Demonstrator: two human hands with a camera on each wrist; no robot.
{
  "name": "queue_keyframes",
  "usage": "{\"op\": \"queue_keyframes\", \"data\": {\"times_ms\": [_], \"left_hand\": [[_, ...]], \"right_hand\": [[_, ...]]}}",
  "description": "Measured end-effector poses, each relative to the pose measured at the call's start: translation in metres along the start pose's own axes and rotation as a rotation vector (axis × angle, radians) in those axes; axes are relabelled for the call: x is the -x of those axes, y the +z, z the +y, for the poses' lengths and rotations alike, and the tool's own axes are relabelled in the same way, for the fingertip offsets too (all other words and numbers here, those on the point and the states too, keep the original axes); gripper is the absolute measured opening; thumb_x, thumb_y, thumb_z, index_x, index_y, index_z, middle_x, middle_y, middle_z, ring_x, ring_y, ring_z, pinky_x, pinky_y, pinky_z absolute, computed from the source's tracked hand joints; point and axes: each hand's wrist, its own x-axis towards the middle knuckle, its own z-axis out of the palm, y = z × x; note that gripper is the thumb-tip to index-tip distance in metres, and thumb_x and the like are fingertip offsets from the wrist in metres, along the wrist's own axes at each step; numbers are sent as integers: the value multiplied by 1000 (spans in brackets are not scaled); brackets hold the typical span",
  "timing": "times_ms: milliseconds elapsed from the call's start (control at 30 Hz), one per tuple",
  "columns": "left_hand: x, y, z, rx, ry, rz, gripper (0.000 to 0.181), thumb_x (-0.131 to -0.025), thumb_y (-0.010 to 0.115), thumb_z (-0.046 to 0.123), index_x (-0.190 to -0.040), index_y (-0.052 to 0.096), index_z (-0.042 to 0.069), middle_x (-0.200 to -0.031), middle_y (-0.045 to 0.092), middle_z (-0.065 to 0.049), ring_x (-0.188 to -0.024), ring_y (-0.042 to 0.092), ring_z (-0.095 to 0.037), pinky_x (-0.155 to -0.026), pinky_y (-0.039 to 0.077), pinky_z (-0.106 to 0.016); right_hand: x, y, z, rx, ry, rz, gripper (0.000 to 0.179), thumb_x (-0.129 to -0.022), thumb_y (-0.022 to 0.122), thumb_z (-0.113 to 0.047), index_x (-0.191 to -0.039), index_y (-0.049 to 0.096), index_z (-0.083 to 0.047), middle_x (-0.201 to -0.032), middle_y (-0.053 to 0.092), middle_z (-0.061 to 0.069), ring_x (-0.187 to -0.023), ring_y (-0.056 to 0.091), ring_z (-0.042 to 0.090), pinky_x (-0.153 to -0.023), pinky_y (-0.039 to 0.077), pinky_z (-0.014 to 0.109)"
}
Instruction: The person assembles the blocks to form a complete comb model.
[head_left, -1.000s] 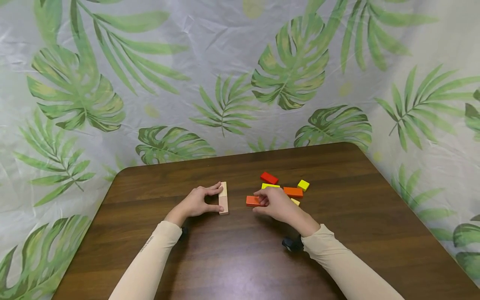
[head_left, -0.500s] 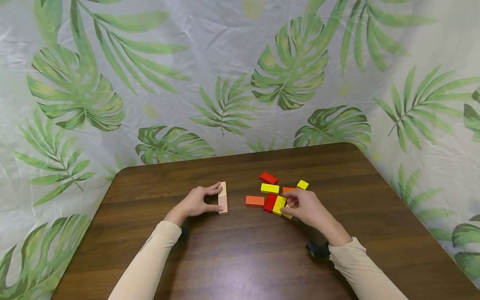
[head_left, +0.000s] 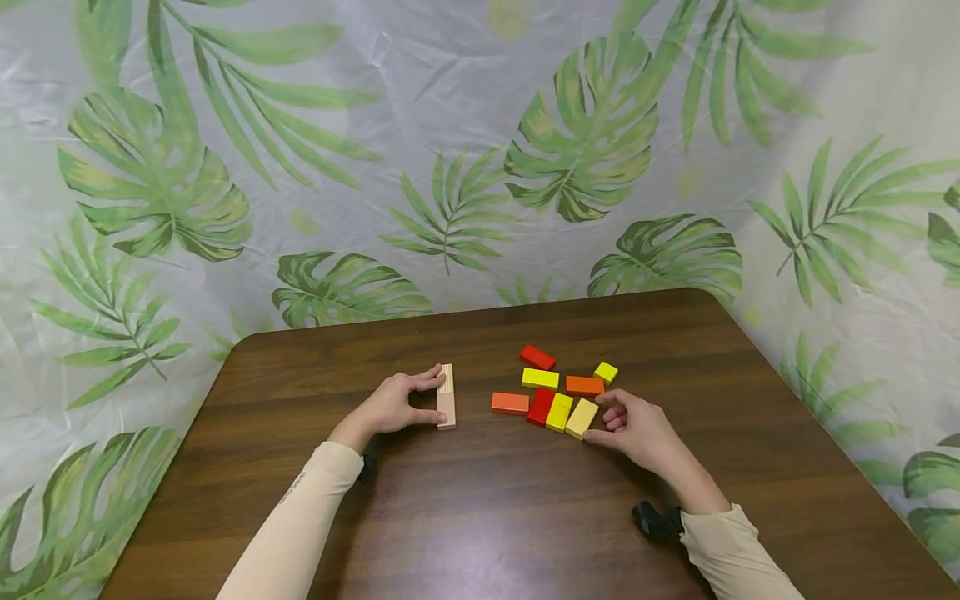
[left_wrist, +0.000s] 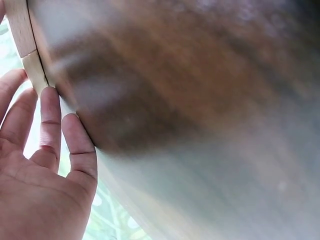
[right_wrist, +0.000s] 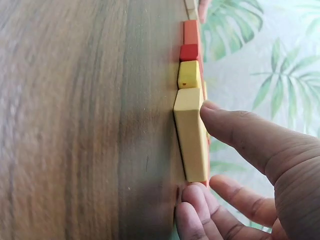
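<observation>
Two pale wooden blocks [head_left: 446, 396] lie end to end on the table. At their left side is my left hand [head_left: 392, 403], thumb on the near block and fingertips on the far one. The left wrist view shows its fingers [left_wrist: 50, 115] fairly straight against the wood [left_wrist: 34, 70]. A pale yellow block [head_left: 582, 418] lies beside my right hand [head_left: 641, 429]. The thumb [right_wrist: 225, 120] touches this block [right_wrist: 191, 135] in the right wrist view, and the other fingers are loosely bent near its end. Left of it are a yellow block [head_left: 558, 412] and a red block [head_left: 541, 406].
Around these lie an orange block [head_left: 510, 403], another orange block [head_left: 585, 386], a yellow block [head_left: 540, 378], a red block [head_left: 537, 357] and a small yellow block [head_left: 606, 372]. The brown table [head_left: 480, 500] ends at a leaf-patterned cloth [head_left: 450, 125].
My right hand has moved right from over the orange block to the pale yellow block, uncovering the row of red and yellow blocks. The left hand has stayed at the wooden blocks.
</observation>
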Motion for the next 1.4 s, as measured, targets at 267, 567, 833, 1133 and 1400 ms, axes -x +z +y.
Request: {"op": "queue_keyframes", "data": {"times_ms": [267,567,833,1133,1400], "left_hand": [[0,0,0,6,-10,2,78,-91,88,35,-156,55,9,-170,42,-8,-158,39,-37,-126,37,-58],[1,-1,2,-1,-15,8,78,-91,88,34,-156,55,9,-170,42,-7,-158,39,-37,-125,38,-57],[1,-1,3,5,-25,5,78,-91,88,35,-157,54,10,-170,41,-7,-158,39,-39,-125,37,-59],[2,1,1,9,-24,6,78,-91,87,35,-157,54,9,-170,41,-6,-158,39,-38,-125,37,-58],[1,1,1,7,-19,4,78,-91,88,34,-156,54,8,-170,41,-8,-157,39,-39,-125,38,-58]], "right_hand": [[1,2,2,-21,3,2,66,-85,93,-37,-130,65,1,-105,70,11,-94,65,21,-87,60,40],[0,3,3,-36,-9,23,63,-84,95,-35,-127,65,0,-102,68,9,-93,64,20,-82,56,31],[-1,6,1,-22,16,17,68,-82,96,-37,-128,63,1,-102,66,9,-93,61,20,-81,54,33],[-1,9,3,-8,12,36,66,-82,96,-36,-126,63,0,-100,66,8,-91,60,20,-81,53,34],[0,9,5,-22,-8,31,62,-83,95,-32,-127,64,0,-100,66,7,-91,61,19,-80,53,31]]}}
